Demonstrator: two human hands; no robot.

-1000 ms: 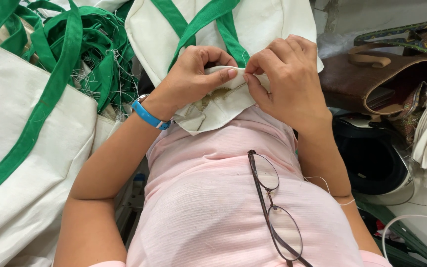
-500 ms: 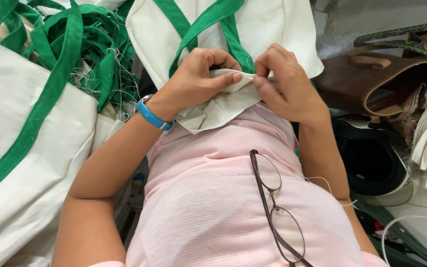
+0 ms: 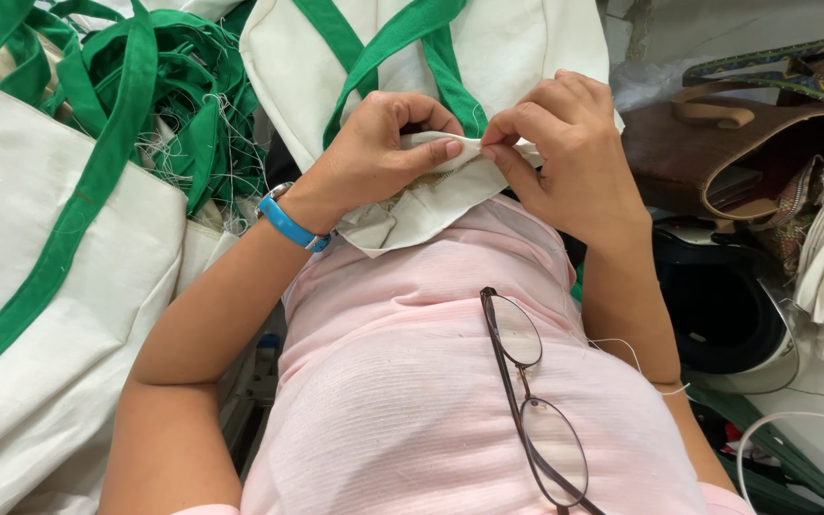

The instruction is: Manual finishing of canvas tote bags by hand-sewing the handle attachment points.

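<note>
You see two hands (image 3: 383, 153) (image 3: 565, 153), two cream bags (image 3: 450, 57) (image 3: 40, 286) with green straps, one wristband (image 3: 290, 225), one pair of glasses (image 3: 526, 401), one brown bag (image 3: 717, 153).

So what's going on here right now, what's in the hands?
A person holds the folded edge of a cream canvas tote bag with green straps up against their chest. The left hand and right hand both pinch that edge, fingertips nearly meeting. Glasses hang from the pink shirt. More cream bags lie to the left, a brown handbag to the right.
</note>
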